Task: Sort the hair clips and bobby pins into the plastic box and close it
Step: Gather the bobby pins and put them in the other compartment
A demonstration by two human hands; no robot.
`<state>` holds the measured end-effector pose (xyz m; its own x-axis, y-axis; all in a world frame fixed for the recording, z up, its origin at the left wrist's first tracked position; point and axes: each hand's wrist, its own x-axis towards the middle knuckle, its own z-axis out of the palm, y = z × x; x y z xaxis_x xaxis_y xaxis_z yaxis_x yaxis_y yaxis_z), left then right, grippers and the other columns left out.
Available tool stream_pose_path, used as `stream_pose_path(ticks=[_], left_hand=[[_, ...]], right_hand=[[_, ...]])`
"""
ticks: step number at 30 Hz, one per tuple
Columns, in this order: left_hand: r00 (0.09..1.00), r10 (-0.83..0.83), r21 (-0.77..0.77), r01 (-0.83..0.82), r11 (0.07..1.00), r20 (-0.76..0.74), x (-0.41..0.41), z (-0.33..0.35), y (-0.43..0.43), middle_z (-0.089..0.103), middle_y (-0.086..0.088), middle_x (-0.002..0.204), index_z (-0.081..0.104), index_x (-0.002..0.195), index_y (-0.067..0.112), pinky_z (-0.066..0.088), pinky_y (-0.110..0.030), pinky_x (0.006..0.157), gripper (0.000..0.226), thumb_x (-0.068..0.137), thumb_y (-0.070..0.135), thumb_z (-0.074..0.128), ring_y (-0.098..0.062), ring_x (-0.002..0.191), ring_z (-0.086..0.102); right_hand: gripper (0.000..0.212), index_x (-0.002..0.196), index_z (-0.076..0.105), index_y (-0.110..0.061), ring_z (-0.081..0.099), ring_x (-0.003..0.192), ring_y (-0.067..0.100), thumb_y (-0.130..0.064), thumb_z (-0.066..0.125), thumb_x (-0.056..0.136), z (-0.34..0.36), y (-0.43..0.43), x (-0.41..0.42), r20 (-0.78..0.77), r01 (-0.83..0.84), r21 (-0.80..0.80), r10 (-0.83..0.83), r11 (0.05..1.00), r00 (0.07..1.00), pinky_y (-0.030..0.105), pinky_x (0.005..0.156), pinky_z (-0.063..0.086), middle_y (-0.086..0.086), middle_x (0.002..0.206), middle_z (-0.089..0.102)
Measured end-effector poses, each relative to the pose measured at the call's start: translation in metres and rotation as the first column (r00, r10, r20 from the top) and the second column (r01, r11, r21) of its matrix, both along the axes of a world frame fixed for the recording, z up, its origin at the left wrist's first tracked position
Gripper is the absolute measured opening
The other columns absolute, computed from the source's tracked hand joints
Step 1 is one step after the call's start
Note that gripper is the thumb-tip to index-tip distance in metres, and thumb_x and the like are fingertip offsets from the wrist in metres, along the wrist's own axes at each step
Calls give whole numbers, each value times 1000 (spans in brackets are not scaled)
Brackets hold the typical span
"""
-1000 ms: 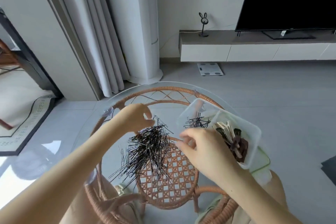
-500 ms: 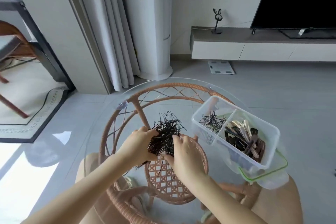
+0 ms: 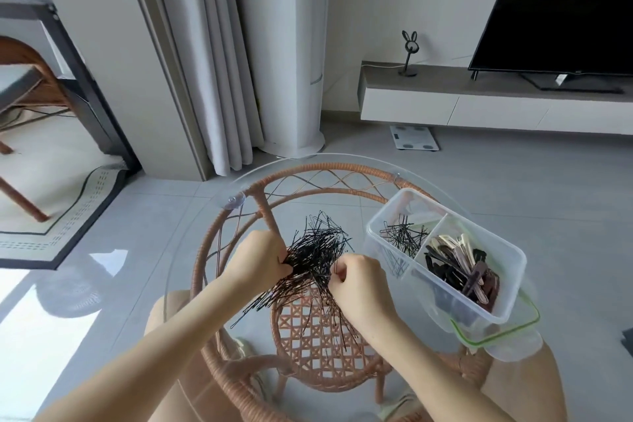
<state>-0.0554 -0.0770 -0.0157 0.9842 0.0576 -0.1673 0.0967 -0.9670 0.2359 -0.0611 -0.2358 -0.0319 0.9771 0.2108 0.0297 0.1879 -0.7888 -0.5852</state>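
A big bunch of black bobby pins (image 3: pixel 317 252) lies on the round glass table (image 3: pixel 191 250). My left hand (image 3: pixel 255 259) grips the bunch from the left and my right hand (image 3: pixel 356 281) pinches it from the right, fingers curled. Loose pin ends fan out below and above the hands. To the right stands the clear plastic box (image 3: pixel 507 308), open, with two compartments: a few bobby pins (image 3: pixel 402 236) in the far one and brown, black and beige hair clips (image 3: pixel 460 265) in the near one. Its green-rimmed lid (image 3: pixel 513 336) lies under the box.
The glass top sits on a rattan frame (image 3: pixel 329 171) with a woven lower shelf (image 3: pixel 318 339). Grey floor all round; white curtain (image 3: pixel 212 62), a tall white column unit (image 3: pixel 287 44), a TV bench (image 3: pixel 479 96), a scale (image 3: pixel 414 137) on the floor.
Both hands have drawn the spread-out bobby pins together into one tight bunch and now hold it between them. The camera view has shifted left and down.
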Motion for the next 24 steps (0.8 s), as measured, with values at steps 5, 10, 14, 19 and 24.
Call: stream_pose_path(ticks=[5, 10, 14, 19, 24], left_hand=[[996, 57, -90, -50, 995, 75, -1, 16, 5, 46, -4, 51, 52, 53, 11, 35, -24, 50, 34, 79, 26, 67, -19, 50, 43], [986, 119, -204, -95, 974, 113, 1, 34, 10, 61, -8, 52, 64, 57, 8, 45, -25, 55, 26, 77, 24, 71, -16, 47, 47], [984, 117, -237, -82, 968, 138, 2, 42, 14, 71, -17, 64, 70, 64, 3, 39, -22, 47, 27, 77, 26, 70, -20, 50, 53], [979, 116, -242, -73, 968, 169, 2, 54, 9, 72, -17, 68, 74, 71, 4, 45, -24, 54, 24, 76, 27, 70, -20, 55, 55], [975, 119, -327, -51, 944, 190, 5, 77, -4, 74, -12, 68, 75, 73, 10, 53, -27, 63, 15, 76, 24, 72, -25, 65, 70]], right_hand=[[9, 77, 68, -8, 62, 64, 14, -5, 60, 80, 22, -13, -3, 83, -2, 82, -5, 997, 997, 28, 61, 54, 3, 73, 69], [7, 78, 68, -6, 56, 50, 5, -5, 62, 82, 62, -35, 2, 137, 13, 158, -35, 987, 990, 8, 49, 44, -1, 66, 63], [13, 67, 66, 2, 63, 55, 24, -1, 60, 79, 72, -62, 34, 153, 199, 196, -230, 960, 961, 28, 57, 53, 7, 63, 67], [12, 72, 65, 8, 67, 55, 29, 2, 55, 75, 51, -72, 76, -15, 339, -16, -339, 941, 941, 39, 62, 58, 19, 60, 68], [17, 74, 55, -4, 69, 60, 20, -10, 52, 89, 41, -62, 87, -163, 191, -185, -222, 964, 961, 19, 47, 46, 14, 74, 70]])
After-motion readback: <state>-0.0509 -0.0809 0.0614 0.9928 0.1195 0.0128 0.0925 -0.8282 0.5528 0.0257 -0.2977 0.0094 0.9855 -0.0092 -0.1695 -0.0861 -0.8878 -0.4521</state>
